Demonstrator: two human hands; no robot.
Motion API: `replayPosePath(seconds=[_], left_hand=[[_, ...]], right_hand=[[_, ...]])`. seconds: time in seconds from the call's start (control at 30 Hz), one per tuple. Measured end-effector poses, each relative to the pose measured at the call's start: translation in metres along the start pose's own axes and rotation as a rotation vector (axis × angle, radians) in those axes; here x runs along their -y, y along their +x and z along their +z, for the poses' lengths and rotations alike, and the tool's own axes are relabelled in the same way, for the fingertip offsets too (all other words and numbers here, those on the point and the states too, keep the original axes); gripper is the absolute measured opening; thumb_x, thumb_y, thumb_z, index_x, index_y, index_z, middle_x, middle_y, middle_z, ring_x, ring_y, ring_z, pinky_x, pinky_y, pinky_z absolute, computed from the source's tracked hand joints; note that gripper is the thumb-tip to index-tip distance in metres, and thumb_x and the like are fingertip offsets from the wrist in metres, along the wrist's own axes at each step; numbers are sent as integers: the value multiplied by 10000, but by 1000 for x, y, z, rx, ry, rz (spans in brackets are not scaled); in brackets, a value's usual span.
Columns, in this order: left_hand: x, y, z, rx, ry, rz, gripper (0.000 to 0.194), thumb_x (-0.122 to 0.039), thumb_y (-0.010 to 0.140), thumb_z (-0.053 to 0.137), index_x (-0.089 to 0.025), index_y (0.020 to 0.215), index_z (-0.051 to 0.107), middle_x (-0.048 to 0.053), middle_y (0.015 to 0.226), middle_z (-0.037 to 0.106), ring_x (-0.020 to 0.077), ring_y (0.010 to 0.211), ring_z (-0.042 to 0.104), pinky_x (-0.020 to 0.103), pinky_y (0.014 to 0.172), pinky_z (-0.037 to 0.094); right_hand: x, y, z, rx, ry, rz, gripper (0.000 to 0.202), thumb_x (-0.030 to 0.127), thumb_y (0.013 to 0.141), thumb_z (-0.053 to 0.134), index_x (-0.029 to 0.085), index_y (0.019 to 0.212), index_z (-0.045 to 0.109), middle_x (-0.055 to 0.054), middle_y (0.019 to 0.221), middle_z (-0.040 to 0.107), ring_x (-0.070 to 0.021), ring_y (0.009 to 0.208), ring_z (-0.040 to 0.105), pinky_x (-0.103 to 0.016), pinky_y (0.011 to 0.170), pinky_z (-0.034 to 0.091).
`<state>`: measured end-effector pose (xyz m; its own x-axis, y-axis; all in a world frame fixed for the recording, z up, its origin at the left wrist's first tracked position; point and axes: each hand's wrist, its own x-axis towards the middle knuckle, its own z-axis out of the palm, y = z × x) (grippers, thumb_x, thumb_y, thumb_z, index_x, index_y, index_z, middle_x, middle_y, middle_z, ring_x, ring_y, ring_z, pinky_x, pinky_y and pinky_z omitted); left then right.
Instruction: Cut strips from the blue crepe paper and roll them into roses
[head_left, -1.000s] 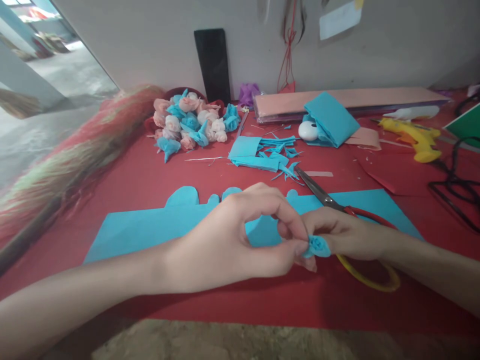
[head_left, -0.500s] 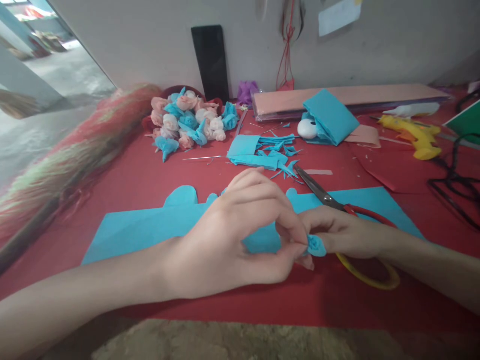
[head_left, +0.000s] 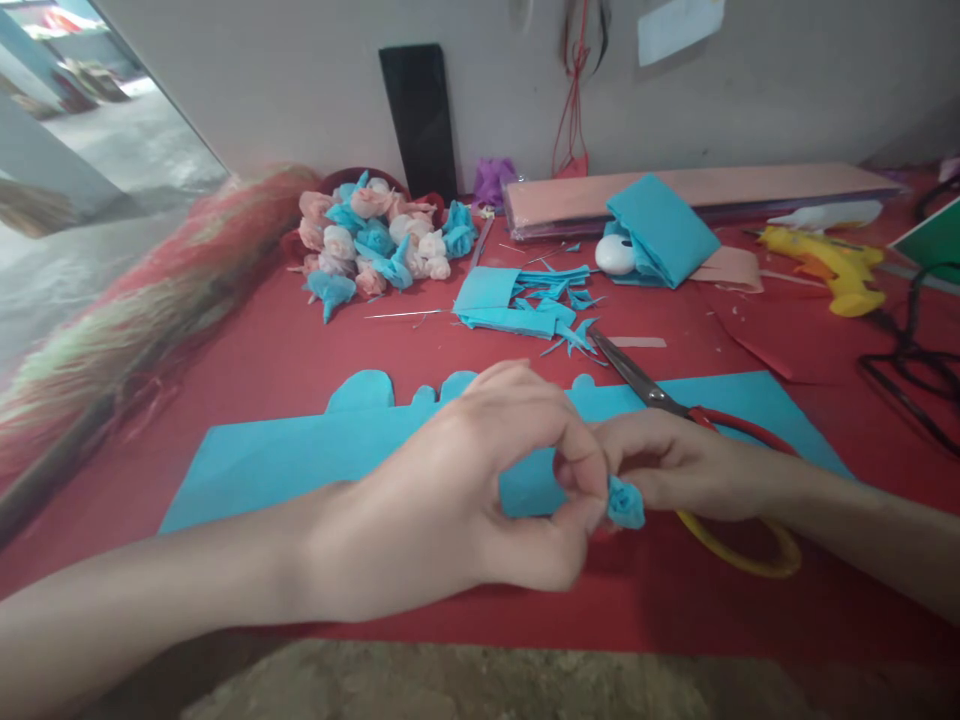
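Note:
A small blue crepe-paper flower (head_left: 625, 502) is pinched between the thumb and forefinger of my left hand (head_left: 517, 480). Close behind it, my right hand (head_left: 679, 465) has its fingers curled in against the flower; its fingertips are partly hidden by my left hand. Under both hands lies a long blue paper sheet (head_left: 277, 470), with rounded blue paper pieces (head_left: 362, 391) at its far edge. Scissors (head_left: 652, 392) with red and yellow handles rest beneath my right hand, blades pointing away to the left.
Finished paper flowers (head_left: 375, 240) in pink, white and blue are heaped at the back left. Folded blue paper with cut scraps (head_left: 487, 295) lies mid-table. At the right are a yellow glue gun (head_left: 844, 268) and a black cord (head_left: 911, 350). A feathery duster (head_left: 172, 300) lies left.
Both hands stay together while the blue flower shifts slightly left and down and turns, showing more of its rolled centre. My left fingers have moved a little with it.

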<state>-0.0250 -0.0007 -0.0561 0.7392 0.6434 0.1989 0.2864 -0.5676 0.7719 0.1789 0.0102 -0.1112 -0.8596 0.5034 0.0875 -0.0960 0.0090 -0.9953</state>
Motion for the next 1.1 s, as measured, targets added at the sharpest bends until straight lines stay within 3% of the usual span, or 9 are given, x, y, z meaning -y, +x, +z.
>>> replayPosePath(seconds=[0.1, 0.2, 0.37, 0.47, 0.57, 0.7, 0.83, 0.97, 1.1], left_hand=[[-2, -4, -3, 96, -119, -162, 189, -22, 728, 611, -201, 755, 556, -116, 757, 569, 39, 770, 500, 118, 732, 400], [-4, -5, -8, 157, -204, -266, 199, -29, 719, 618, -220, 742, 567, -140, 742, 568, 18, 666, 473, 80, 635, 397], [-3, -1, -13, 272, -296, -431, 149, -96, 727, 587, -245, 740, 591, -139, 744, 602, 27, 631, 496, 82, 538, 390], [-4, 1, -14, 287, -328, -526, 110, -133, 715, 595, -244, 713, 600, -129, 717, 603, 40, 595, 489, 101, 490, 379], [-5, 1, -16, 273, -332, -538, 104, -131, 715, 598, -233, 695, 607, -119, 690, 593, 38, 572, 489, 99, 475, 376], [-7, -2, -20, 212, -260, -392, 133, -117, 739, 583, -246, 747, 618, -107, 696, 599, 50, 579, 516, 118, 489, 407], [-9, -2, -22, 68, -245, -240, 171, -39, 749, 540, -203, 721, 583, -87, 683, 593, 51, 617, 544, 111, 547, 452], [-12, -1, -19, -117, -144, -37, 143, -41, 768, 593, -182, 770, 615, -58, 755, 631, 75, 758, 591, 153, 710, 499], [-17, -2, -20, -155, 68, 208, 153, -17, 732, 629, -151, 801, 655, -24, 742, 657, 93, 720, 587, 234, 813, 492]], right_hand=[[2, -2, 0, -5, -87, 9, 320, 423, 936, 481, 148, 808, 581, 5, 707, 555, -93, 679, 531, -210, 636, 442], [4, -3, 1, -2, -176, -7, 355, 451, 939, 456, 148, 812, 591, -6, 720, 567, -100, 680, 543, -219, 637, 451], [7, 0, 2, -10, -336, -68, 360, 422, 959, 423, 139, 848, 617, -45, 827, 630, -104, 737, 590, -224, 715, 476], [9, 1, 3, -34, -445, -118, 352, 396, 965, 421, 137, 852, 630, -47, 825, 642, -102, 774, 591, -197, 716, 464], [12, 0, 4, -73, -557, -163, 270, 304, 972, 445, 152, 847, 630, -21, 780, 631, -85, 725, 566, -173, 675, 440], [18, 0, 5, -139, -688, -245, 252, 274, 983, 424, 170, 860, 618, -13, 759, 626, -91, 696, 546, -186, 641, 429], [27, 0, 8, -215, -907, -323, 344, 293, 1001, 360, 173, 768, 582, -1, 679, 593, -82, 639, 528, -169, 592, 422], [29, -5, 10, -322, -1008, -432, 267, 282, 1007, 338, 192, 902, 566, -11, 757, 632, -76, 676, 566, -166, 625, 445], [29, -9, 12, -364, -1049, -487, 215, 235, 1009, 330, 208, 956, 538, -23, 816, 655, -83, 722, 589, -189, 650, 456]])
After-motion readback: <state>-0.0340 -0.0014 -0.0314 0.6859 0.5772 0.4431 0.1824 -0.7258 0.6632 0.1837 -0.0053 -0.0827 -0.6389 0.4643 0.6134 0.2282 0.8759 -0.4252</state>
